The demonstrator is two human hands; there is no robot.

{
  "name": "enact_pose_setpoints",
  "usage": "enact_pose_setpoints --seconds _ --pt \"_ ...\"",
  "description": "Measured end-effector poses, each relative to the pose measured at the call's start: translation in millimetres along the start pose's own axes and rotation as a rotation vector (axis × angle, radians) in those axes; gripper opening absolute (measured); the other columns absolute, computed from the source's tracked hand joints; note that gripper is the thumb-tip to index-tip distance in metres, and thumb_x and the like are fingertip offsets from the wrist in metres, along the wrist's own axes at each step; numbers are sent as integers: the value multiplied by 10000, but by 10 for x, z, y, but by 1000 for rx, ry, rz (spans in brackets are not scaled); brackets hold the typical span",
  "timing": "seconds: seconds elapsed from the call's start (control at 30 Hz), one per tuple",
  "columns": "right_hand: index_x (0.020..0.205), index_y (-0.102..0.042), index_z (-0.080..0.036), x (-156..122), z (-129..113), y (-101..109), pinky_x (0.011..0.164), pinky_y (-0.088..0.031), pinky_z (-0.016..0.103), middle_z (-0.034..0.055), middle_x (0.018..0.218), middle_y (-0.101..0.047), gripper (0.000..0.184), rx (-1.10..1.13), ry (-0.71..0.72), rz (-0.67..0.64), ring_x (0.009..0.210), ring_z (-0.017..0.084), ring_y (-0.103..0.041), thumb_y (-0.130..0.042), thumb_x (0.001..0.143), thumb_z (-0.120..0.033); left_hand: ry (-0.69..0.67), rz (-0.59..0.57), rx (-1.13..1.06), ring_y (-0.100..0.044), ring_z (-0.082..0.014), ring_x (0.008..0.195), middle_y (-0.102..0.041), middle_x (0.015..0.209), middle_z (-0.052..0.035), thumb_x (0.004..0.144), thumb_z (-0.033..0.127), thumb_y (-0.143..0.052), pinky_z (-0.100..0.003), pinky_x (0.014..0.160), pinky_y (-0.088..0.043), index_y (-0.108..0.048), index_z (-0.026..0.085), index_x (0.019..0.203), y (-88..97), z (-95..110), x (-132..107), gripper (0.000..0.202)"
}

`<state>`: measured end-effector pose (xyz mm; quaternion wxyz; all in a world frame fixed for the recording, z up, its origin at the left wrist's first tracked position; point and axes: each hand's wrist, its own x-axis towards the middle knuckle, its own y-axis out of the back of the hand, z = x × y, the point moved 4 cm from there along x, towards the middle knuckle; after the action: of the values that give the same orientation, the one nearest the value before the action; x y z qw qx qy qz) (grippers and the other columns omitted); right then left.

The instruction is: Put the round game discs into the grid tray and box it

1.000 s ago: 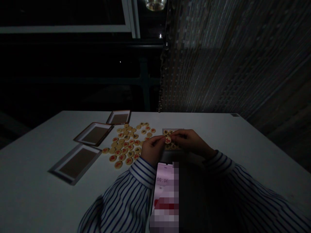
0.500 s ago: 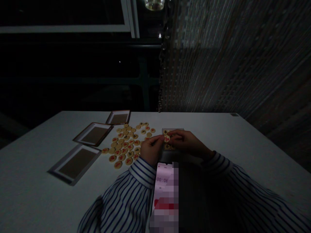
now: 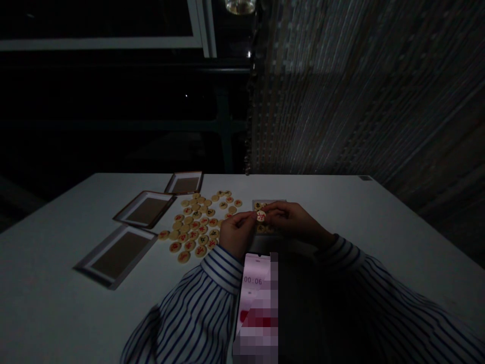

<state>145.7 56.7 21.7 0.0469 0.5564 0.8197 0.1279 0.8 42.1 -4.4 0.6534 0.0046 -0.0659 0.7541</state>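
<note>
My left hand point(image 3: 237, 233) and my right hand point(image 3: 293, 221) meet over a small tray point(image 3: 267, 203) at the middle of the white table point(image 3: 56, 303). Between their fingertips they pinch one round pale game piece with a red mark point(image 3: 260, 217). Both hands are closed on it. The tray under them holds a few more pieces, partly hidden by my fingers. Left of my left hand lies a loose spread of several round pieces point(image 3: 197, 225) with red or dark marks. Both sleeves are white with blue stripes.
Three shallow brown-lined box trays lie to the left: the far one point(image 3: 185, 183), the middle one point(image 3: 146, 209), the near one point(image 3: 117, 254). A lit phone point(image 3: 254, 293) stands close to me between my arms. A bead curtain point(image 3: 341, 91) hangs behind the table.
My hands and the pinched piece have barely shifted, a touch up and left. The phone's timer reads 00:06.
</note>
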Motion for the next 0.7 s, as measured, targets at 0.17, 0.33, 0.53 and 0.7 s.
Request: enact_pose_setpoints --seconds 0.17,0.33,0.53,0.7 --pt "914 -646 -138 -2 -17 20 701 -488 318 68 851 -668 339 -79 22 -4 769 170 -612 -642 688 -390 16 -11 1 -637 -151 673 -704 692 -37 615 294 -667 -251 656 -498 -703 150 714 2 -12 4 178" --pt "928 -666 -137 -6 -37 38 734 -488 319 71 909 -671 318 -138 51 11 818 179 -609 -629 702 -358 12 -7 -15 -630 -146 649 -697 666 -31 606 290 -670 -251 648 -500 -698 147 702 0 4 5 175" --pt "928 -671 -162 3 1 49 734 -498 323 64 915 -674 286 -109 75 5 824 179 -614 -618 707 -336 52 -11 -50 -623 -132 612 -690 638 -22 590 303 -687 -236 605 -494 -692 151 695 -11 -33 -1 185" --pt "923 -658 -156 -4 -6 67 676 -498 299 59 831 -672 297 -125 43 44 752 166 -613 -623 697 -346 52 -21 -61 -626 -138 603 -690 629 -25 575 313 -700 -242 589 -500 -692 150 691 -13 -35 -6 200"
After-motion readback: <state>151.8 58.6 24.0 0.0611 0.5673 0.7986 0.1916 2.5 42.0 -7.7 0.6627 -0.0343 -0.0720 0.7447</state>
